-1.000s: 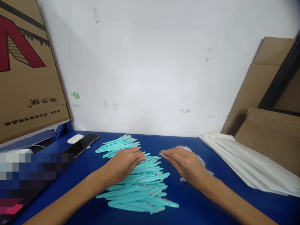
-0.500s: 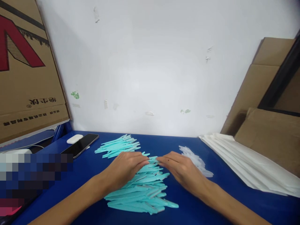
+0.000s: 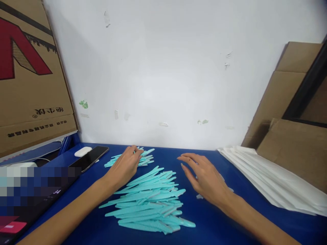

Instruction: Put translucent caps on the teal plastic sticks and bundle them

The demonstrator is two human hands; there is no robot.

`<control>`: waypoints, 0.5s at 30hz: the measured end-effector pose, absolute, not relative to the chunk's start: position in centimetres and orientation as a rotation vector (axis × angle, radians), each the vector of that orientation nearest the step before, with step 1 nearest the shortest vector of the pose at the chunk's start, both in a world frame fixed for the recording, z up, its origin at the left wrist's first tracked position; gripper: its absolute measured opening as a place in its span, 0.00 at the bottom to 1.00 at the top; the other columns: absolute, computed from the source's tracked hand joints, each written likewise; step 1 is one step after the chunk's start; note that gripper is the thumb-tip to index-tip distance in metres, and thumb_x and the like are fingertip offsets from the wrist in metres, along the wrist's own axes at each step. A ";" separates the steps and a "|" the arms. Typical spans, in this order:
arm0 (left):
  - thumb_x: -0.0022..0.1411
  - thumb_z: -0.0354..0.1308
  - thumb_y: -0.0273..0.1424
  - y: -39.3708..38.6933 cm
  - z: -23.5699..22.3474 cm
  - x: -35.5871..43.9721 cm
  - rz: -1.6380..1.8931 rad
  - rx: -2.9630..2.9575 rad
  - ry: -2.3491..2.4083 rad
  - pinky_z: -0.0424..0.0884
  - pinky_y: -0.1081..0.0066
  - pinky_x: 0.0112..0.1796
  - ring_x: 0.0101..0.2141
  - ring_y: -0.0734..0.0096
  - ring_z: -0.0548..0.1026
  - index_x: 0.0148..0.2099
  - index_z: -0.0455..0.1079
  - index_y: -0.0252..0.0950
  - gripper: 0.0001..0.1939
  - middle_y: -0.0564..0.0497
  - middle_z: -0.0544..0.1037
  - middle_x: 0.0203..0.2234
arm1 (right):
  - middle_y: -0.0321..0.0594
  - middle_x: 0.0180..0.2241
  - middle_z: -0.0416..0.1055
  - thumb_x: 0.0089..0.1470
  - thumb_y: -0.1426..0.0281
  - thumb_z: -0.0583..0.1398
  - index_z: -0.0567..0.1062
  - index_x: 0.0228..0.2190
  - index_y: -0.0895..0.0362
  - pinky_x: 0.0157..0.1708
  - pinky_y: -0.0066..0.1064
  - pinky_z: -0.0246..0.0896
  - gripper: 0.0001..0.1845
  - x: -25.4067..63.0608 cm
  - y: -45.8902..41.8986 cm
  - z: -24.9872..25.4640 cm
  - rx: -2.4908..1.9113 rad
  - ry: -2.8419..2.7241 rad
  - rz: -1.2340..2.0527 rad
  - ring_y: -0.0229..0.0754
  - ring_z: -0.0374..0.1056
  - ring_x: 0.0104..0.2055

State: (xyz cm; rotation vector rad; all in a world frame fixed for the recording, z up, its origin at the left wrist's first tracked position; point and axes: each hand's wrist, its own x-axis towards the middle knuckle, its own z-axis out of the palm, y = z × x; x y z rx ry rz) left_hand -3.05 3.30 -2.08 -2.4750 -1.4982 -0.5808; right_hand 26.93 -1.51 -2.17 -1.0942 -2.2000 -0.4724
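The white wall (image 3: 163, 75) fills most of the view, with the blue table (image 3: 237, 226) below it. A printed box (image 3: 30, 95) leans in at the left; cardboard (image 3: 293, 153) stands at the right, with white sheets (image 3: 270, 183) on the table in front of it. The near pile (image 3: 153, 200) of slim teal strips lies mid-table, its pieces overlapping and pointing roughly left to right.

The right hand (image 3: 204, 170) is held to the right of that pile, thumb well apart from the fingers and nothing visible between them. The left hand (image 3: 126, 165) reaches further out, thumb and fingers drawn close. The far pile (image 3: 146, 160), smaller and also teal, lies partly behind its fingers. A strip juts past the fingertips, but I cannot tell whether it is pinched or simply lying there.

Left of the far pile is a phone (image 3: 90, 158); the clear pieces (image 3: 199, 196) are mostly hidden by the right hand. A white case (image 3: 83, 151) sits just beside the phone.

The step in hand looks like laying a strip on the far pile. The next move probably calls for a clean release on the left without dragging neighbouring strips, and a narrow fingertip pinch on the right to lift a single clear piece.
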 end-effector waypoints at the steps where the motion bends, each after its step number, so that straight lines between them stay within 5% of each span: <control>1: 0.73 0.40 0.29 3.8 -2.3 -3.6 -0.566 -2.465 -1.521 0.70 0.56 0.44 0.44 0.52 0.71 0.55 0.70 0.32 0.19 0.39 0.72 0.43 | 0.49 0.48 0.77 0.66 0.73 0.54 0.75 0.50 0.56 0.49 0.47 0.67 0.15 27.3 -1.2 -2.1 -1.124 -2.223 -0.489 0.51 0.74 0.48; 6: 0.70 0.45 0.30 3.8 -2.3 -4.0 -0.585 -2.468 -1.524 0.68 0.54 0.46 0.47 0.49 0.69 0.57 0.69 0.33 0.19 0.38 0.71 0.48 | 0.44 0.39 0.80 0.65 0.74 0.55 0.78 0.45 0.56 0.50 0.46 0.63 0.12 30.0 0.6 -1.2 -1.270 -2.457 -0.433 0.48 0.76 0.41; 10: 0.72 0.46 0.36 2.4 -1.3 -2.6 -0.527 -2.758 -1.476 0.67 0.59 0.45 0.45 0.53 0.71 0.46 0.74 0.38 0.15 0.44 0.75 0.42 | 0.40 0.39 0.81 0.63 0.68 0.61 0.81 0.40 0.52 0.42 0.35 0.65 0.08 32.4 1.3 -0.4 -1.332 -2.559 -0.185 0.46 0.76 0.41; 15: 0.68 0.53 0.38 1.5 -1.1 -1.8 -0.393 -2.871 -1.604 0.66 0.65 0.37 0.39 0.56 0.74 0.46 0.75 0.39 0.12 0.45 0.77 0.41 | 0.38 0.35 0.80 0.56 0.69 0.66 0.82 0.33 0.50 0.36 0.31 0.63 0.03 33.3 1.3 -0.4 -1.379 -2.626 -0.063 0.45 0.74 0.38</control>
